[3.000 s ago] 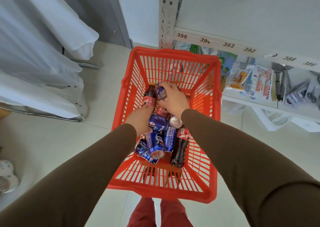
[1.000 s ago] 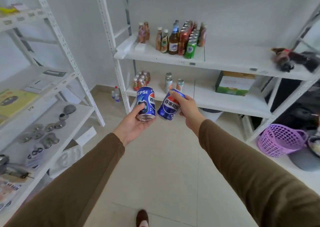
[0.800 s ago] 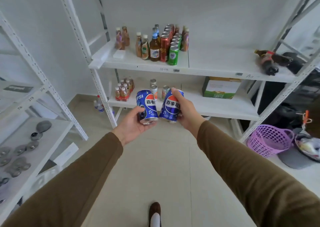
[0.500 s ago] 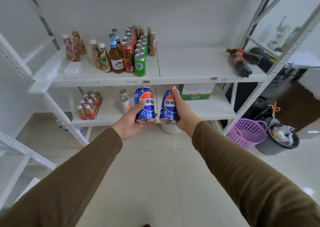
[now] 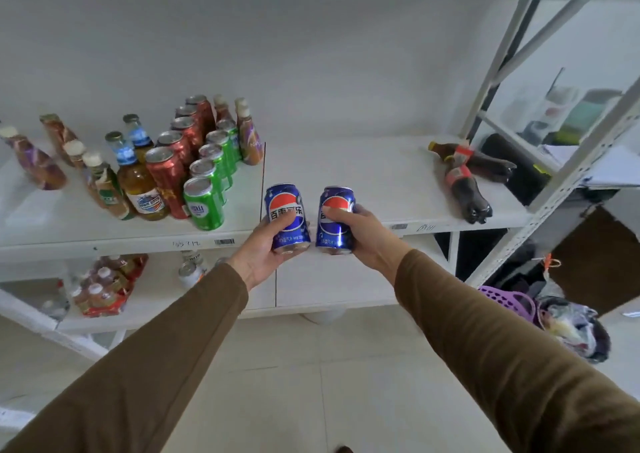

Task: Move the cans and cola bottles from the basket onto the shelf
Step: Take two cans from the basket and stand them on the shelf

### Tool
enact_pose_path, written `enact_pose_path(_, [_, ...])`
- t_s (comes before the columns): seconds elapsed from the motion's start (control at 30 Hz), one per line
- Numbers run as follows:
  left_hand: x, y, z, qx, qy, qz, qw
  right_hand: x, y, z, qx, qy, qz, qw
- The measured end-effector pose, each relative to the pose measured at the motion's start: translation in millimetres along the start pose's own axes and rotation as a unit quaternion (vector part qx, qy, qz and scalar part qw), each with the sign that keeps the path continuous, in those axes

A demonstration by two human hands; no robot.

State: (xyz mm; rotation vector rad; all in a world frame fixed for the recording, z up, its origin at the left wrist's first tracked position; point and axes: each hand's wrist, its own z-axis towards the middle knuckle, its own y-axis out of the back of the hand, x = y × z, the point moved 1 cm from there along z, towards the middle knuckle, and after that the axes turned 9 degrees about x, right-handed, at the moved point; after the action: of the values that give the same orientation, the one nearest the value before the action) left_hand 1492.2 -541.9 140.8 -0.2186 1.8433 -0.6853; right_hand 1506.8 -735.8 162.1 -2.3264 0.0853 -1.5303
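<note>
Standing drinks: a block of red cans [image 5: 170, 175], green cans [image 5: 203, 207] and glass bottles [image 5: 136, 182] fills the left half of the shelf [image 5: 346, 172], up to the seam between its two boards; they stand close, so a careless set-down could topple them
Left hand [image 5: 263, 255]: fingers curled round the lower half of the left blue can [image 5: 286, 218], thumb across the label; the can is upright, just in front of the shelf's front edge and right of the seam
Right hand [image 5: 360, 231]: fingers wrapped round the middle of the right blue can [image 5: 336, 220]; it is upright, just beside the left one, and I cannot tell whether they touch
Handling, as I judge it: the cans look sealed, so fairly heavy for their size; thin walls are stiff while full but dent under a hard squeeze; painted metal is smooth and may slip; a mid-body wrap suits them, base down flat on the board
Free space: the bare middle of the right board, behind the cans
Cola bottles [image 5: 462, 179]: two lie on their sides near the shelf's right front corner; round plastic, likely to roll
</note>
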Motion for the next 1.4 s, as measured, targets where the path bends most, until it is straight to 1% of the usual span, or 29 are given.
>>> enact_pose_path(0.13, [-12.1, 2.6, 58.2, -0.047, -0.037, 0.087, 0.994, 24.7, 25.3, 58.6, -0.008, 0.046, -0.074, 0.996])
enact_pose_path(0.33, [-36.4, 29.1, 137.8, -0.107, -0.058, 0.213, 0.970, 52.1, 48.2, 141.3, -0.016, 0.105, -0.178, 0.978])
enact_pose_path(0.47, [-49.2, 47.0, 184.1, -0.109, -0.077, 0.250, 0.959, 57.0, 57.1, 184.3, -0.041, 0.143, -0.228, 0.962])
enact_pose_path(0.7, [-64.0, 66.4, 233.5, -0.102, -0.080, 0.320, 0.939, 62.3, 64.7, 226.5, -0.048, 0.170, -0.310, 0.934])
enact_pose_path(0.9, [-76.0, 76.4, 266.1, -0.113, -0.090, 0.351, 0.925, 69.9, 68.8, 262.2, -0.058, 0.164, -0.319, 0.932])
enact_pose_path(1.2, [-96.3, 87.2, 305.7, -0.113, -0.086, 0.367, 0.919, 87.6, 67.4, 308.2, -0.055, 0.154, -0.325, 0.931])
enact_pose_path(1.4, [-105.2, 87.2, 327.7, -0.134, -0.082, 0.378, 0.912, 97.4, 64.3, 330.1, -0.064, 0.155, -0.325, 0.931])
